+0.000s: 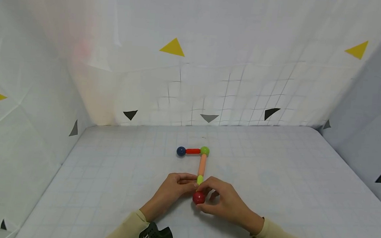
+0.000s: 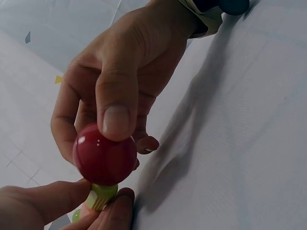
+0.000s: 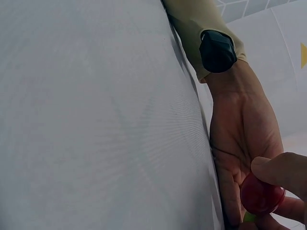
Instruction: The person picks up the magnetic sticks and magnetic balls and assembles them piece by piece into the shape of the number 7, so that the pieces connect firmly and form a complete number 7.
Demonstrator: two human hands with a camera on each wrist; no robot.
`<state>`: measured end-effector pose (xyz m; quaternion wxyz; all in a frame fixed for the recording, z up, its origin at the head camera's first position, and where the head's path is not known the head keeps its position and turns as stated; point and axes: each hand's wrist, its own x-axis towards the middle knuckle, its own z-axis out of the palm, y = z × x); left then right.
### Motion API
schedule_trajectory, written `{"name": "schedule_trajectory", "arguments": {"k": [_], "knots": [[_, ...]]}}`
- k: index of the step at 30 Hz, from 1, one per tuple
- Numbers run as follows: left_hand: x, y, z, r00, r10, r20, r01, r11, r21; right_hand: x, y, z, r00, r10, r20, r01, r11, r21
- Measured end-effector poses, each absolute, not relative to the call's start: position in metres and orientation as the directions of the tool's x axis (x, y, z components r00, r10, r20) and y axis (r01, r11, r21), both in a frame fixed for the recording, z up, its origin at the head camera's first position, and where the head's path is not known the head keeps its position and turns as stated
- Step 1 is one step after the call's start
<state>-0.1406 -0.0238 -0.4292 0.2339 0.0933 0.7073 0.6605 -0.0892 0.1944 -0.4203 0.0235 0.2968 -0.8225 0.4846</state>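
Observation:
A chain of rods and balls stretches across the white table in the head view. My right hand [image 1: 227,202] pinches the glossy red ball [image 1: 199,197] at its near end, thumb on one side and fingers on the other. From the left, my left hand [image 1: 174,188] holds the yellow-green rod [image 2: 101,196] between thumb and fingers, right beside that ball. The rod meets the ball; fingers partly hide the joint. Beyond it come an orange rod [image 1: 202,165], a green ball [image 1: 205,150], a red rod [image 1: 193,151] and a dark blue ball [image 1: 181,151], forming a bend to the left.
The white table [image 1: 114,165] has a faint grid. White sheets with yellow and black triangles enclose it at the back [image 1: 233,81] and both sides. Dark cameras sit on both wrists, the left wrist camera [image 1: 157,234] close above the table.

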Motion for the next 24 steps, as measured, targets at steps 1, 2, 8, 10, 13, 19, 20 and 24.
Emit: {"name": "schedule_trajectory", "arguments": {"k": [1,2,8,10,13,19,20,24], "knots": [[-0.1405,-0.0238,-0.4293,-0.873,0.442,-0.206,-0.176,0.109,0.978,-0.0891,0.1942,-0.4209,-0.823,-0.465,0.325,-0.510,0.354,-0.784],[-0.1405,-0.0239,-0.4293,-0.873,0.443,-0.206,-0.176,0.108,0.978,-0.0890,0.1940,-0.4215,-0.824,-0.465,0.323,-0.508,0.356,-0.784],[-0.1408,-0.0245,-0.4304,-0.869,0.453,-0.200,-0.173,0.101,0.980,-0.0891,0.1933,-0.4230,-0.829,-0.465,0.311,-0.499,0.363,-0.787],[-0.1411,-0.0246,-0.4306,-0.868,0.455,-0.200,-0.171,0.104,0.980,-0.0893,0.1933,-0.4233,-0.830,-0.464,0.308,-0.497,0.368,-0.786],[-0.1410,-0.0248,-0.4302,-0.867,0.457,-0.200,-0.168,0.109,0.980,-0.0897,0.1934,-0.4242,-0.830,-0.464,0.310,-0.501,0.374,-0.781],[-0.1402,-0.0249,-0.4285,-0.867,0.458,-0.199,-0.166,0.111,0.980,-0.0915,0.1934,-0.4270,-0.824,-0.464,0.325,-0.522,0.399,-0.754],[-0.1401,-0.0250,-0.4281,-0.866,0.458,-0.199,-0.166,0.112,0.980,-0.0918,0.1934,-0.4274,-0.824,-0.464,0.324,-0.523,0.405,-0.750],[-0.1401,-0.0252,-0.4271,-0.865,0.462,-0.198,-0.164,0.114,0.980,-0.0924,0.1933,-0.4286,-0.827,-0.463,0.320,-0.524,0.424,-0.739]]}}
